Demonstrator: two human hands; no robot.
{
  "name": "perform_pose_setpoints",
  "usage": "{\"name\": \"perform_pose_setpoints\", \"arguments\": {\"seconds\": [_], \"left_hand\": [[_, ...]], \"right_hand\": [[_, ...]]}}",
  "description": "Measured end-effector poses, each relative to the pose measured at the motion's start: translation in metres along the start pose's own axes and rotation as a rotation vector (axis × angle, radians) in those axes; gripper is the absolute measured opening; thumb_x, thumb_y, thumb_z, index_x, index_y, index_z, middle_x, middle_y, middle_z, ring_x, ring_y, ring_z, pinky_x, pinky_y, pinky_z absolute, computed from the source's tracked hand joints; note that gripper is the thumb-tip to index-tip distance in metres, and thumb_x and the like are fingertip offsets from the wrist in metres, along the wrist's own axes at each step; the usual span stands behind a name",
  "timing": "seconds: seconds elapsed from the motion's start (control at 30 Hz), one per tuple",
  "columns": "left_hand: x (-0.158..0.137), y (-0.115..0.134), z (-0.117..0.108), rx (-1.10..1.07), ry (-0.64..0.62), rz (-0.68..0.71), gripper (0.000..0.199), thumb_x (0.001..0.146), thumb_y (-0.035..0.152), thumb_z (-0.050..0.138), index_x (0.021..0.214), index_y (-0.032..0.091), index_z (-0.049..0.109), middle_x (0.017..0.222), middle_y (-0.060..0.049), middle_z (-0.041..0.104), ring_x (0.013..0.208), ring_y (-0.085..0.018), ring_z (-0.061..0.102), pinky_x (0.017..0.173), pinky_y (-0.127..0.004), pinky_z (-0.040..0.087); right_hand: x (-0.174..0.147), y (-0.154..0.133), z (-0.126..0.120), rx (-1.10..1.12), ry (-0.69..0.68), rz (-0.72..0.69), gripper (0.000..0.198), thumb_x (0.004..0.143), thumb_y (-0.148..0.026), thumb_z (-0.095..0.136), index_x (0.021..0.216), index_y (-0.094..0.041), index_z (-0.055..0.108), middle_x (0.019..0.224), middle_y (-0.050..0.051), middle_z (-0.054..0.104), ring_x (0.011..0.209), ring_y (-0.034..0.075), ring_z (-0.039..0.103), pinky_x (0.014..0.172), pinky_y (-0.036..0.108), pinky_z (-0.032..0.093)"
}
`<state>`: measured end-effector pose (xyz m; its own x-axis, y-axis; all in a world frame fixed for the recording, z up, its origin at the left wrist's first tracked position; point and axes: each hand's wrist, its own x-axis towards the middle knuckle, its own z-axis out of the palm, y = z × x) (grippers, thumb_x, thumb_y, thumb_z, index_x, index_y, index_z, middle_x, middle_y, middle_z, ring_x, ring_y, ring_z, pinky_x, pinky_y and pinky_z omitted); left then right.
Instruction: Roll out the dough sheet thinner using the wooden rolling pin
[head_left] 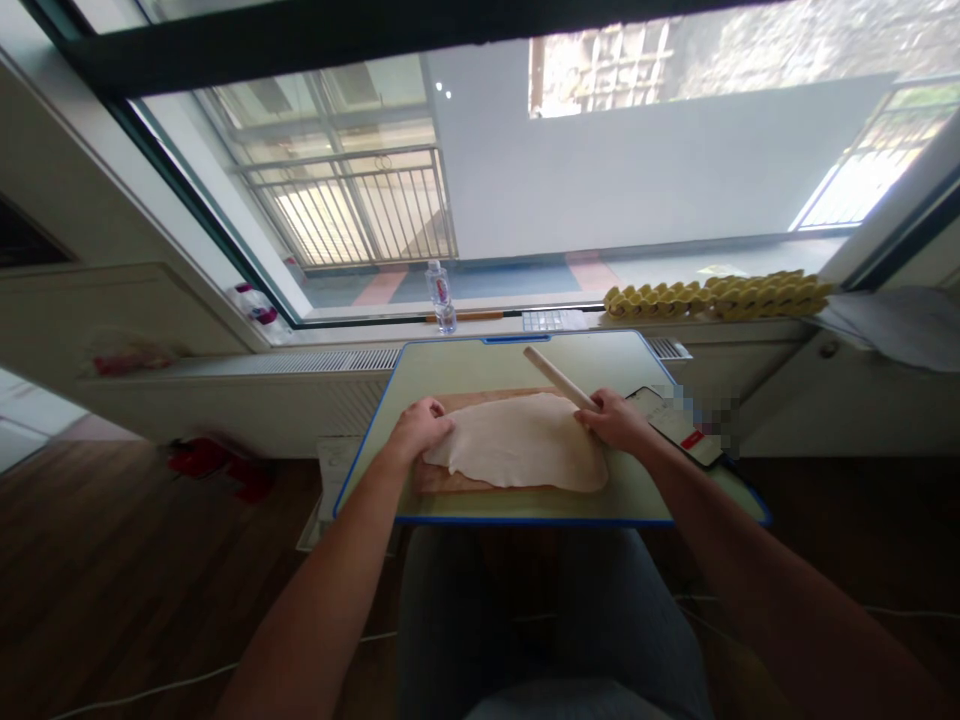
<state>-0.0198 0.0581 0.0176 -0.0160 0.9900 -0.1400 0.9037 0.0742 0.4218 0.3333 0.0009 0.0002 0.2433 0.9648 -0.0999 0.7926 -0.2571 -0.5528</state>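
Observation:
A wide, thin sheet of pale dough (525, 440) lies over a wooden board (480, 485), with its right end reaching past the board. My left hand (421, 428) pinches the dough's left edge, fingers drawn together. In my right hand (613, 420) is the near end of a pale wooden rolling pin (559, 376), which slants up and away to the left above the far right part of the dough. That hand's fingertips also come close to the dough's right edge; whether they touch it I cannot tell.
The board rests on a small blue-edged table (465, 358). A phone (679, 425) lies at its right side. On the windowsill behind are a plastic bottle (441, 298) and a yellow braided object (712, 297). Red items (217, 465) stand on the floor at left.

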Motion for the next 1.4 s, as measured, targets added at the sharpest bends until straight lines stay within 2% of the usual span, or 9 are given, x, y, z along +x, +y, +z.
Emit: {"name": "perform_pose_setpoints", "arguments": {"seconds": [0.23, 0.4, 0.57, 0.7, 0.77, 0.97, 1.17, 1.4], "left_hand": [[0.006, 0.001, -0.003, -0.006, -0.041, -0.016, 0.016, 0.079, 0.036, 0.076, 0.087, 0.023, 0.073, 0.088, -0.003, 0.077, 0.084, -0.021, 0.071, 0.069, -0.027, 0.051], [0.005, 0.000, -0.001, -0.020, -0.009, -0.004, 0.012, 0.080, 0.030, 0.071, 0.089, 0.024, 0.072, 0.094, -0.003, 0.078, 0.085, -0.020, 0.070, 0.070, -0.027, 0.051], [0.002, 0.001, -0.006, -0.031, -0.046, 0.009, 0.022, 0.074, 0.030, 0.076, 0.095, 0.022, 0.074, 0.099, -0.005, 0.080, 0.089, -0.022, 0.072, 0.069, -0.026, 0.051], [-0.001, -0.001, -0.014, -0.020, -0.145, 0.007, 0.011, 0.071, 0.030, 0.076, 0.076, 0.021, 0.075, 0.076, -0.004, 0.076, 0.074, -0.022, 0.071, 0.058, -0.027, 0.046], [-0.002, -0.003, -0.016, -0.018, -0.163, 0.013, 0.008, 0.073, 0.029, 0.075, 0.074, 0.021, 0.075, 0.073, -0.002, 0.074, 0.072, -0.021, 0.070, 0.057, -0.027, 0.045], [-0.003, 0.002, -0.007, -0.094, -0.029, 0.095, 0.013, 0.085, 0.033, 0.071, 0.087, 0.022, 0.076, 0.087, -0.002, 0.079, 0.079, -0.018, 0.070, 0.066, -0.025, 0.047], [-0.004, 0.008, 0.003, -0.092, 0.033, 0.062, 0.013, 0.089, 0.030, 0.070, 0.093, 0.021, 0.079, 0.093, -0.005, 0.081, 0.086, -0.020, 0.072, 0.075, -0.026, 0.049], [-0.003, -0.015, 0.007, -0.203, 0.123, 0.046, 0.019, 0.089, 0.030, 0.067, 0.098, 0.020, 0.080, 0.098, -0.008, 0.083, 0.091, -0.022, 0.074, 0.079, -0.028, 0.052]], "right_hand": [[0.009, -0.007, -0.001, 0.047, 0.008, -0.002, 0.023, 0.086, -0.035, 0.071, 0.099, -0.017, 0.070, 0.095, 0.006, 0.075, 0.084, 0.019, 0.066, 0.065, 0.026, 0.041], [0.015, -0.013, -0.001, 0.027, 0.034, -0.051, 0.029, 0.084, -0.031, 0.070, 0.109, -0.017, 0.070, 0.099, 0.006, 0.075, 0.085, 0.021, 0.066, 0.067, 0.027, 0.042], [0.024, -0.019, 0.000, -0.012, 0.050, -0.082, 0.030, 0.084, -0.027, 0.068, 0.112, -0.018, 0.069, 0.100, 0.007, 0.075, 0.087, 0.022, 0.066, 0.069, 0.028, 0.043], [0.030, -0.024, 0.001, -0.022, 0.071, -0.102, 0.032, 0.084, -0.026, 0.068, 0.114, -0.019, 0.068, 0.100, 0.008, 0.075, 0.088, 0.022, 0.065, 0.071, 0.029, 0.044], [0.035, -0.025, 0.000, -0.032, 0.080, -0.097, 0.032, 0.085, -0.027, 0.067, 0.115, -0.018, 0.067, 0.102, 0.009, 0.075, 0.090, 0.023, 0.066, 0.072, 0.029, 0.044], [0.059, -0.025, -0.008, -0.093, 0.098, -0.056, 0.033, 0.087, -0.027, 0.066, 0.119, -0.018, 0.066, 0.109, 0.012, 0.074, 0.096, 0.026, 0.067, 0.076, 0.031, 0.046], [0.077, -0.024, -0.007, -0.134, 0.102, -0.013, 0.037, 0.086, -0.027, 0.067, 0.122, -0.018, 0.066, 0.110, 0.014, 0.074, 0.097, 0.028, 0.067, 0.077, 0.033, 0.047], [0.071, -0.026, 0.000, -0.105, 0.131, -0.063, 0.035, 0.086, -0.026, 0.066, 0.120, -0.019, 0.066, 0.107, 0.012, 0.074, 0.096, 0.026, 0.067, 0.078, 0.032, 0.047]]}}
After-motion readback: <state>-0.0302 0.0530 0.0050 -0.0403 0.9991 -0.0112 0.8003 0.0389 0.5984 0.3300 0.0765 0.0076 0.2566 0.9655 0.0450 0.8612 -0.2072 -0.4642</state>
